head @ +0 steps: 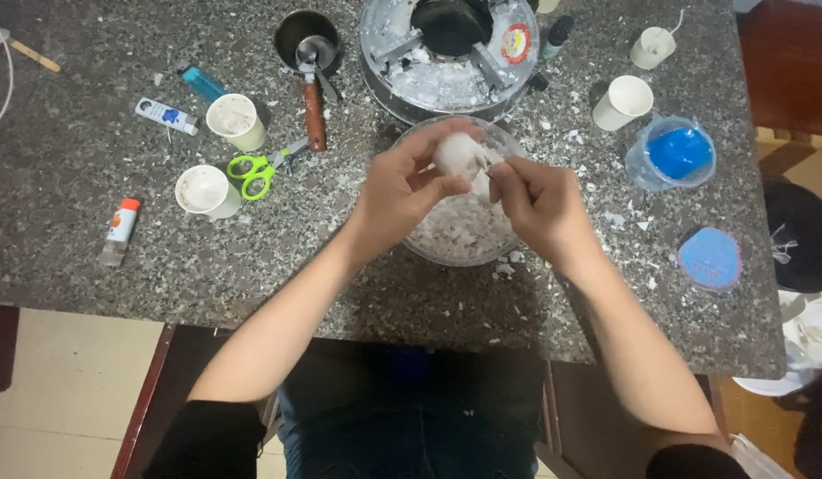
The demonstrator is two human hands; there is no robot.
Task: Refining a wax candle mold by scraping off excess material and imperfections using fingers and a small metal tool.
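The left hand [395, 191] grips a white lump [460, 153] over the glass bowl [464, 244]. The right hand [533, 197] pinches bits off it. I think more picking is needed.

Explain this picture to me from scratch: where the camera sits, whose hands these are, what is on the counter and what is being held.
There is no machine here. The single picture comes from a camera worn on a person's head, looking down at their own two bare hands over a speckled stone counter.

The left hand cradles a pale white lump, and the right hand pinches at its side. Both are above a clear bowl full of whitish broken pieces.

Around it lie green-handled scissors, three white paper cups, a small metal ladle with a wooden handle, a blue lighter, a large round metal pot, a blue-filled plastic cup and its blue lid. White flakes are scattered about.
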